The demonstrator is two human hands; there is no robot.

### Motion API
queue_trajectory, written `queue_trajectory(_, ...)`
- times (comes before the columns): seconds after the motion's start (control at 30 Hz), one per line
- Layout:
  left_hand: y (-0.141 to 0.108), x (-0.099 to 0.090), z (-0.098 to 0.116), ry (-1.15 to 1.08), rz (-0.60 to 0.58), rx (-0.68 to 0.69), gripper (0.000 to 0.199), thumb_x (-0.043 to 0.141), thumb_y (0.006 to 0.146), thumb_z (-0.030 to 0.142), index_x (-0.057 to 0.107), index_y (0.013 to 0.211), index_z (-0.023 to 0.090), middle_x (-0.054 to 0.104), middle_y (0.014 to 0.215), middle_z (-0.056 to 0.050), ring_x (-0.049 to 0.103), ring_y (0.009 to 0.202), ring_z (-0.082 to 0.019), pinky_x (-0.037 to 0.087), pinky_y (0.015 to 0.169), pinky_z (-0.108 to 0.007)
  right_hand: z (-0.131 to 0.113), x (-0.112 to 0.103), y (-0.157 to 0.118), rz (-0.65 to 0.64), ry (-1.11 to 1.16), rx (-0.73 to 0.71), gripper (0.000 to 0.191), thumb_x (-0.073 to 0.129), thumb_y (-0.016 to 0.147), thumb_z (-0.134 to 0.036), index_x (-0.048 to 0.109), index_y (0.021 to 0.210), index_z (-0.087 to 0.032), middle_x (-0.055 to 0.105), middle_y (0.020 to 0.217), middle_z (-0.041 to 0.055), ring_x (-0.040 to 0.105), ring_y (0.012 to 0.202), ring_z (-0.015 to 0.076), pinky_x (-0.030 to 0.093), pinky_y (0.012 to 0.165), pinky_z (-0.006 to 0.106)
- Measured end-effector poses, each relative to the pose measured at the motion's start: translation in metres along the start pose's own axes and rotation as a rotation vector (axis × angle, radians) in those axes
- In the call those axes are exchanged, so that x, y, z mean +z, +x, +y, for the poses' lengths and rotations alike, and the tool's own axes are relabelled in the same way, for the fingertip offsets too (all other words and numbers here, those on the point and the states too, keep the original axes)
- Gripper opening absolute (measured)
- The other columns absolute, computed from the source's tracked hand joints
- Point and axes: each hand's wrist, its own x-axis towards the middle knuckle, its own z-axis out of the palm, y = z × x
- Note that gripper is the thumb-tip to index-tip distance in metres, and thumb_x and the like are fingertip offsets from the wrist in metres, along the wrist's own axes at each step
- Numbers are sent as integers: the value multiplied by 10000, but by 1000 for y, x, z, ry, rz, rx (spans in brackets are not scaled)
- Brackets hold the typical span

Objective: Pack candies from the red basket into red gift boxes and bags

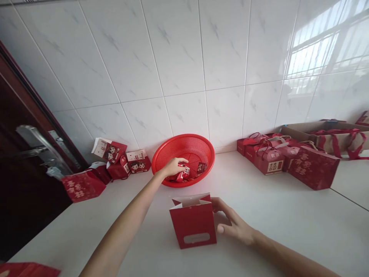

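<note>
Paper gift bag: upright, open-topped on the desk, near the mesh basket. Probably light, stiff but creasable; hold by side edges. Right grip: spread wide beside it. Left grip: at red packets in the basket; cannot tell whether holding any.

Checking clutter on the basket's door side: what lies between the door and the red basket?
A cluster of red gift boxes and a printed red bag, seen in the head view.
</note>
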Motion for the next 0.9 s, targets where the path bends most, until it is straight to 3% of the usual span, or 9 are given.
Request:
queue_trajectory(0.23,-3,1,-14,-265,87,7,277,705,622,256,750,880,165,763,1074,-110,678,1057,-295,512,944,-399,0,0,0,2,19,19,725,572,832,-702,473,1383,-243,596,1240,115,541,1122,286,420,994,461)
queue_trajectory(0.37,-4,1,-15,-391,99,11,326,754,655,367,743,912,167,764,1050,-116,692,1018,-291,530,910,-411,-2,0,0,-7,22,38,709,561,838,-701,473,1373,-245,589,1254,119,547,1118,288,434,987,472)
queue_trajectory(0.6,-4,2,-8,-526,172,42,539,771,619,288,681,1146,217,575,1431,-105,464,1376,-320,485,1016,-389,-1,-1,0,-4,40,33,650,528,876,-676,475,1357,-241,574,1299,123,558,1113,279,443,981,463)
queue_trajectory(0.67,-4,3,-6,-543,175,41,578,755,618,251,662,1187,213,585,1413,-113,519,1327,-318,502,985,-388,0,-1,0,-1,55,36,634,532,883,-662,479,1352,-238,582,1281,121,563,1105,277,444,976,457)
queue_trajectory(0.77,-4,4,-2,-610,149,34,567,743,639,245,647,1194,174,693,1222,-127,682,1091,-290,529,900,-388,2,0,-1,6,68,46,637,542,876,-666,487,1346,-238,600,1240,116,566,1103,280,444,974,458)
queue_trajectory(0.9,-4,5,2,-678,137,44,452,765,656,279,665,1076,144,737,1076,-119,721,982,-264,526,839,-352,2,0,0,14,66,66,676,538,862,-696,488,1358,-240,613,1213,118,570,1102,288,449,967,465)
